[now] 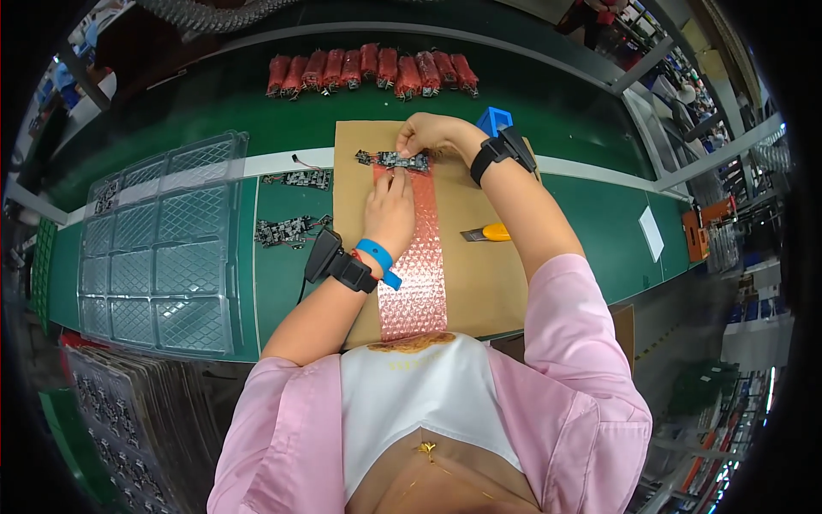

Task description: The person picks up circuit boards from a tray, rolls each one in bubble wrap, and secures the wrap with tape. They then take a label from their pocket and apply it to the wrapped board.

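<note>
A strip of pink bubble wrap (pixel 413 295) runs lengthwise over a brown cardboard sheet (pixel 475 287). Across its far end lies a row of small circuit boards (pixel 416 161) with wires at the left end. My right hand (pixel 431 132) reaches over from the far side, thumb and fingers pinched on the boards. My left hand (pixel 390 210) lies on the wrap, its fingers stretched forward to the boards' near edge; part of the fingertips is hard to make out. A yellow utility knife (pixel 495 232), blade out, rests on the cardboard right of the wrap.
Loose circuit boards (pixel 295 230) lie left of the cardboard, beside a clear compartment tray (pixel 158 248). Several red bubble-wrapped bundles (pixel 368 64) line the back. A blue box (pixel 495 120) stands beyond my right wrist; a white card (pixel 651 234) is at far right.
</note>
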Tool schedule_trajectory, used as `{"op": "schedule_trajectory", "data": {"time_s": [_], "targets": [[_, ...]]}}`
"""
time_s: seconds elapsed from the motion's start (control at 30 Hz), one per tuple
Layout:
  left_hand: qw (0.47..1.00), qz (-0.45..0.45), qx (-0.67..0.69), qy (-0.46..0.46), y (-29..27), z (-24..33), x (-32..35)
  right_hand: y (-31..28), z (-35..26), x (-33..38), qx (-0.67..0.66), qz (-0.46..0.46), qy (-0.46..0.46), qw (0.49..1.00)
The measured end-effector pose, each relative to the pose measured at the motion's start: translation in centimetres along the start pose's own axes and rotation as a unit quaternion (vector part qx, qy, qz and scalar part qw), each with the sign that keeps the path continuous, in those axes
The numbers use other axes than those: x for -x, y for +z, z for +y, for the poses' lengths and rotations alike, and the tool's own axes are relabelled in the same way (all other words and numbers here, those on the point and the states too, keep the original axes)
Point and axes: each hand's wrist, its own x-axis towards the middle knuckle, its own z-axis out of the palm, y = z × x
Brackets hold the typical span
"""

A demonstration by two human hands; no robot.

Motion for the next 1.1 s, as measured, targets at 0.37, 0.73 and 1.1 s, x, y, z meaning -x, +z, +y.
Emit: {"op": "schedule_trajectory", "data": {"time_s": [0.37, 0.73, 1.1], "targets": [[0.999, -0.033, 0.006, -0.015, -0.6, 0.0, -0.1, -0.4, -0.1, 0.6, -0.025, -0.022, 0.015, 0.999], [1.0, -0.018, 0.002, -0.008, -0.6, 0.0, 0.0, -1.3, -1.9, 0.1, 0.091, -0.057, -0.013, 0.994], [0.999, 0.033, 0.026, -0.008, -0.3, -0.1, 0.1, -0.5, -1.3, 0.2, 0.04, -0.013, -0.007, 0.999]]}}
